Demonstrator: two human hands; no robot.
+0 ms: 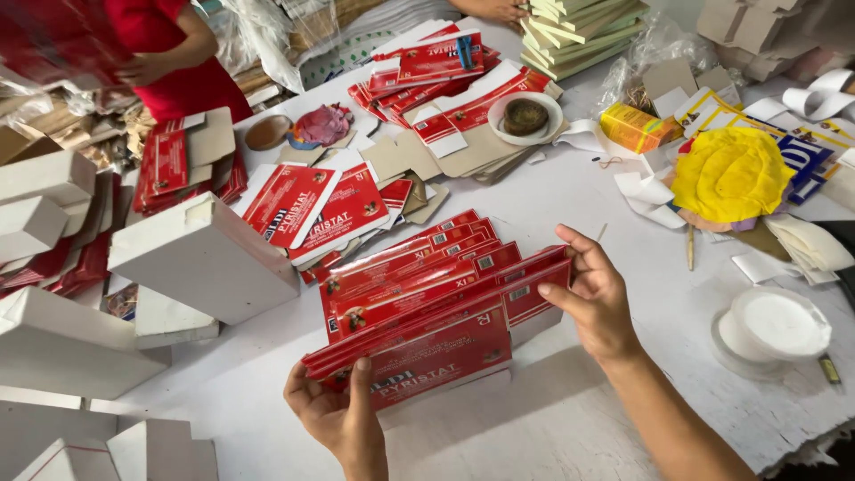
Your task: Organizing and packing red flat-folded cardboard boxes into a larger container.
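The person is holding a fanned stack of red flat carton blanks (427, 298) just above the white tabletop (570, 205), near its front edge. The left hand (337, 411) is gripping the near end of the stack, its thumb pressing down on the top blank and the fingers curling underneath. The right hand (595, 298) is closing on the far right end, thumb on top and fingertips bent around the edge (the blanks are lying staggered, each one showing a strip of the next).

Just left of the stack, white folded boxes (200, 258) are lying in a loose heap, some tilted on their sides. Behind the stack, more red printed blanks (312, 207) are spreading across the tabletop, and further back another pile of red blanks (441, 62) is sitting beside a white bowl (525, 118) with something brown in it. To the right, a yellow cloth (730, 174) is resting on blue and yellow printed sheets, and a round white lidded tub (773, 330) is standing near the right hand, well apart from the stack. A person in a red top (169, 44) is working at the far left corner.
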